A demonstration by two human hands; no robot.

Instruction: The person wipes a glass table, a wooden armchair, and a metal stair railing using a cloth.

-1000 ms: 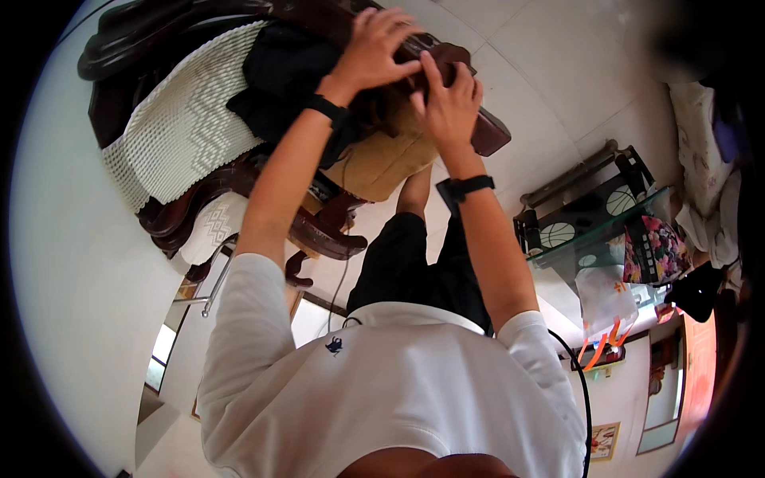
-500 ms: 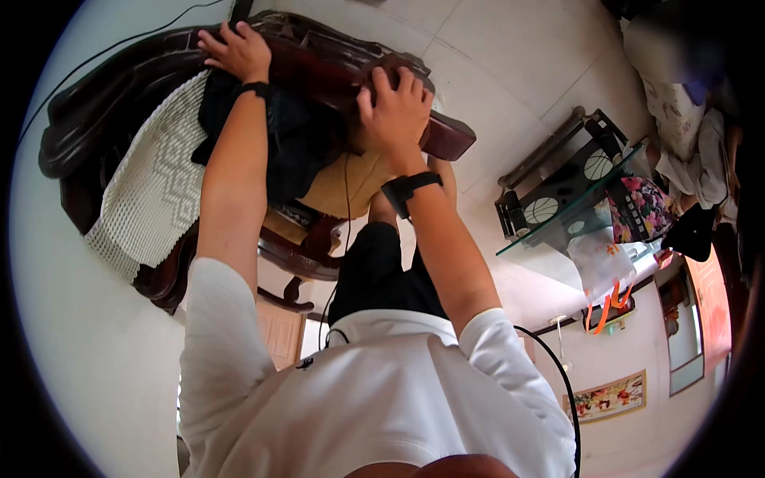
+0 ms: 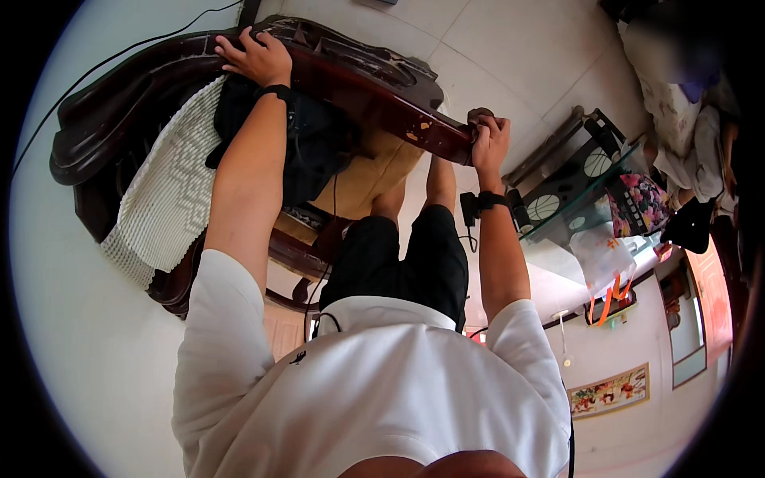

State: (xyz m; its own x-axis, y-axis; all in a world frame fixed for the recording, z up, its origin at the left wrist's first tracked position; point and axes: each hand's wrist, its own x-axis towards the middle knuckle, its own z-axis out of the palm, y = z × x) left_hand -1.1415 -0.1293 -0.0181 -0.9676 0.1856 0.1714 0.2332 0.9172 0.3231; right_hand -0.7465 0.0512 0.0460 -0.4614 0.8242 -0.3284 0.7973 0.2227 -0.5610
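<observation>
A dark red-brown carved wooden seat point(image 3: 351, 84) with a long polished armrest stands in front of me. My left hand point(image 3: 259, 60) lies on the armrest's left part, fingers spread. At the armrest's right end, my right hand point(image 3: 490, 142) is closed around a bunched dark brown cloth point(image 3: 480, 117), mostly hidden by my fingers. Worn pale patches mark the wood left of that hand. Below the armrest are a black cloth point(image 3: 311, 151), a tan cushion point(image 3: 370, 171) and a white patterned cover point(image 3: 167, 183).
To the right stands a glass-topped table point(image 3: 558, 211) with a floral bag point(image 3: 637, 203) and a white plastic bag point(image 3: 602, 255) with orange handles. Clothes point(image 3: 705, 159) are piled beyond it. A thin black cable point(image 3: 119, 49) runs along the wall behind the seat.
My right hand has moved right along the armrest to its end, with the brown cloth, uncovering the worn patches. My left hand stays on the wood; the view has shifted slightly.
</observation>
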